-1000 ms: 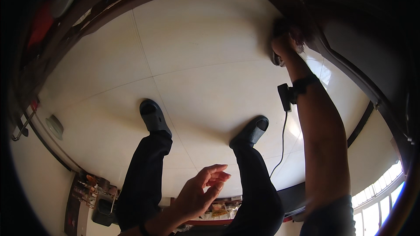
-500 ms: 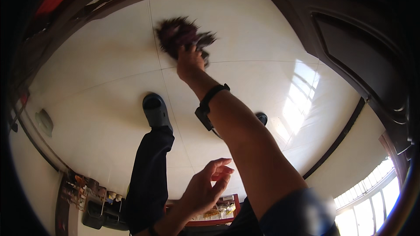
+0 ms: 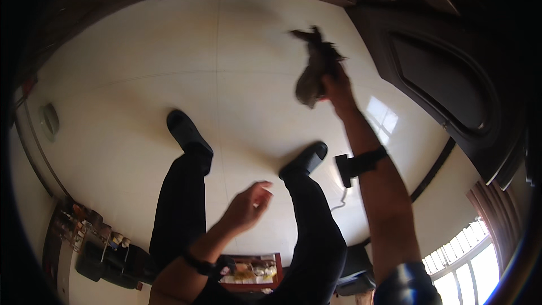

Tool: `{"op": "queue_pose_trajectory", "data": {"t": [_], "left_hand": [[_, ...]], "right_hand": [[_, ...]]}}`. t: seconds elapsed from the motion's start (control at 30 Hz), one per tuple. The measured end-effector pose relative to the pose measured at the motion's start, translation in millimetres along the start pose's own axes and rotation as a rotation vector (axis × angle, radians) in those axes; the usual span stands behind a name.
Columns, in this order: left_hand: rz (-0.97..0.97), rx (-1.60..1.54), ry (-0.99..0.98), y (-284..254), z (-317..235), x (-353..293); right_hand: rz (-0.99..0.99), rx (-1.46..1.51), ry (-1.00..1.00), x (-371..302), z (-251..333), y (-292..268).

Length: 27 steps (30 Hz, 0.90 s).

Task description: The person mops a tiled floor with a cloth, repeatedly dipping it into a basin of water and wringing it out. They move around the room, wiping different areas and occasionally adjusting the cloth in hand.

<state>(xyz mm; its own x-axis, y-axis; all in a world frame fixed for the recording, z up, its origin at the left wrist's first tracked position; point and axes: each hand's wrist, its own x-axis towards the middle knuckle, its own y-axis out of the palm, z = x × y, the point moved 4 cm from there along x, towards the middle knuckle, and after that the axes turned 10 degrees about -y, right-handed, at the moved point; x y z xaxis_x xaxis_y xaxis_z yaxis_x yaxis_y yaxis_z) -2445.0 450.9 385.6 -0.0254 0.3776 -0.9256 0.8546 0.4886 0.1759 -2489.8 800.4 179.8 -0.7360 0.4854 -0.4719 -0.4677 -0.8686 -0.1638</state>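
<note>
Upper right, my right hand (image 3: 337,88) clasps a shaggy bundle (image 3: 316,66), likely light, soft, best gripped mid-body; lower centre, my left hand (image 3: 247,208) hangs half-curled, empty.

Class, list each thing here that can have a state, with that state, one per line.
Shaggy dark brown-grey bundle: gripped, blurred; floor contact unclear
Bare right hand: closed around the bundle
Bare left hand: empty, loosely curled
Dark grey left slipper: worn
Dark grey right slipper: worn
Black box-shaped device: strapped to right forearm
Pale tiled floor: partly sunlit
</note>
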Motion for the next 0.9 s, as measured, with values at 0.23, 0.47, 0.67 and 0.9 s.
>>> {"op": "queue_pose_trajectory", "data": {"t": [0.23,0.47,0.67,0.9], "left_hand": [[-0.083,-0.086,-0.007,-66.3,7.0,-12.8],[0.1,-0.237,0.01,-84.7,-22.0,-56.7],[0.135,-0.214,0.085,-122.6,-16.5,-75.1],[-0.05,-0.155,0.203,-136.0,-8.0,-66.2]], "right_hand": [[-0.115,-0.656,-0.031,118.4,-39.5,-69.0],[-0.113,-0.537,0.244,179.4,-69.3,-32.0],[0.154,-1.041,-0.12,232.9,-73.9,131.5],[0.493,-0.948,-0.339,168.4,5.2,418.9]]}}
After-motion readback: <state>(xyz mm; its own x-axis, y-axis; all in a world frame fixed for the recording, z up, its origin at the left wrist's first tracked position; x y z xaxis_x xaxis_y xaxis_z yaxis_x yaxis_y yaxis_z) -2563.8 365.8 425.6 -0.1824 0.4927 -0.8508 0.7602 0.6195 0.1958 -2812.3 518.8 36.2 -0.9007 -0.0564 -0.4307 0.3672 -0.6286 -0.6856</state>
